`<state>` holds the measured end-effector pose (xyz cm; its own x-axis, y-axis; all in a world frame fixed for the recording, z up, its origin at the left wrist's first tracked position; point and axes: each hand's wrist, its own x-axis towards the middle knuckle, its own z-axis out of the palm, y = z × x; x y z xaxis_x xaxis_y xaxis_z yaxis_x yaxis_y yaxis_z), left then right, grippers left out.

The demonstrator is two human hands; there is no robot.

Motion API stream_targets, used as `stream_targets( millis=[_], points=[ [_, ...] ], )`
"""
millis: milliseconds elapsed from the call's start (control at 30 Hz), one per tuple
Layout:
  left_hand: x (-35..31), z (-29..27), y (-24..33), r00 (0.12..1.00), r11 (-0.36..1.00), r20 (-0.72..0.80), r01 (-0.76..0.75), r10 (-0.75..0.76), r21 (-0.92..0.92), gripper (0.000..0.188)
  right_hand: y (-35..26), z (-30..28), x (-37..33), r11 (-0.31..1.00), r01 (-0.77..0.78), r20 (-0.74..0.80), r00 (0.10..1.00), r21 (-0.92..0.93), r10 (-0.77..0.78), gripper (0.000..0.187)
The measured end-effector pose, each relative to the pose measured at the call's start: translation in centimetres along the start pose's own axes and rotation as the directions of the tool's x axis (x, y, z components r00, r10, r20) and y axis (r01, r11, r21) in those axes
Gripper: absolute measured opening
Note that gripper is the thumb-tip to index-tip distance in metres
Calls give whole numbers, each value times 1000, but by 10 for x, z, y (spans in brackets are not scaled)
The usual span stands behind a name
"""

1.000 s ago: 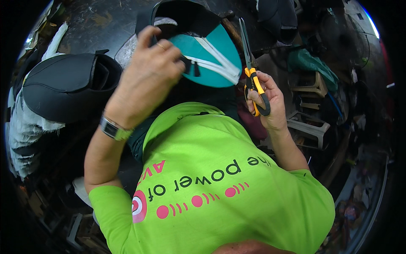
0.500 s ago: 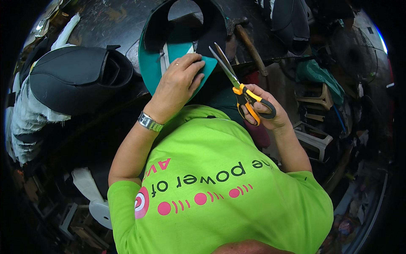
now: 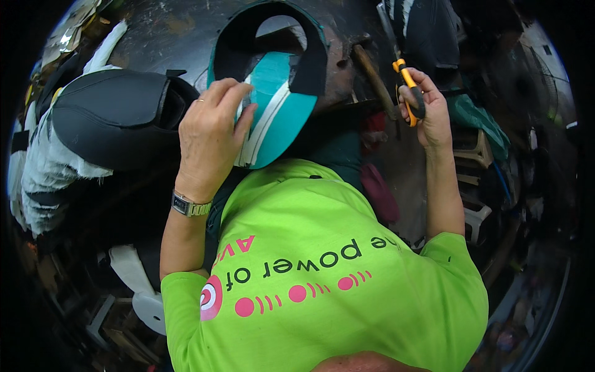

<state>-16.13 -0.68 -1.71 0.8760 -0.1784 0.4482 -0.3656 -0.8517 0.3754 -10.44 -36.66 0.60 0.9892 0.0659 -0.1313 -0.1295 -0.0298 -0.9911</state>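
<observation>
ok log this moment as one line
left hand: at teal piece, grip unclear | right hand: holding scissors by handles, blades pointing away | hammer: between teal piece and scissors

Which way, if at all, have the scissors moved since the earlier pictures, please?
Yes, the scissors moved right and forward, judged against the wooden-handled hammer.
</observation>
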Motion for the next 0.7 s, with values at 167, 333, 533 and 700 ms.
stream_targets(
  millis=[167,333,533,700],
  points=[
    [-5,16,-7,993,992,92,67,-77,111,33,0,62,-17,922,-61,222,975,382,-27,60],
    [-2,26,-10,995,989,75,59,-69,135,19,28,118,-29,992,122,60,991,33,-123,65],
    [2,21,8,978,930,159,-68,134,-362,12,52,128,-21,933,328,23,944,-150,-329,71],
    [4,-11,19,847,897,408,-161,340,-412,22,47,113,4,894,364,131,931,-259,-341,67]
  ],
)
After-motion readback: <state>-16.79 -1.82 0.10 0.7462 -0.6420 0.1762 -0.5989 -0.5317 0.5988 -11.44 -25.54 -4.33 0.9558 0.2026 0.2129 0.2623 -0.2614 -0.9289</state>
